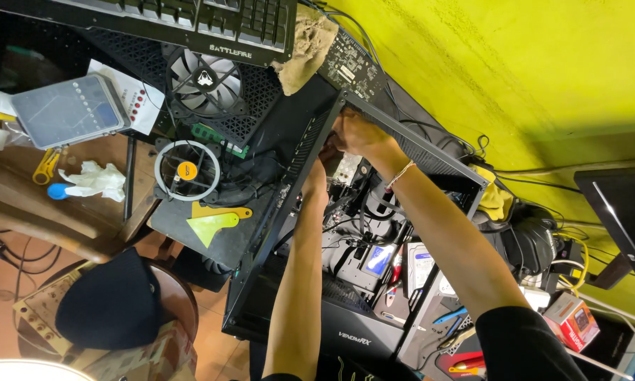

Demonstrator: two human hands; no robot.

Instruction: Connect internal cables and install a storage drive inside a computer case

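Computer case (374, 331) lies side-open on the bench with internals exposed, work unfinished: both hands reach inside its upper corner, right hand (356, 134) clenched on something hidden, left hand (315, 185) grip indeterminable.

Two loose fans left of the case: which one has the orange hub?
The lower fan, white-ringed, lying on the black panel nearest the left hand. The upper fan has pale blades and a dark hub.
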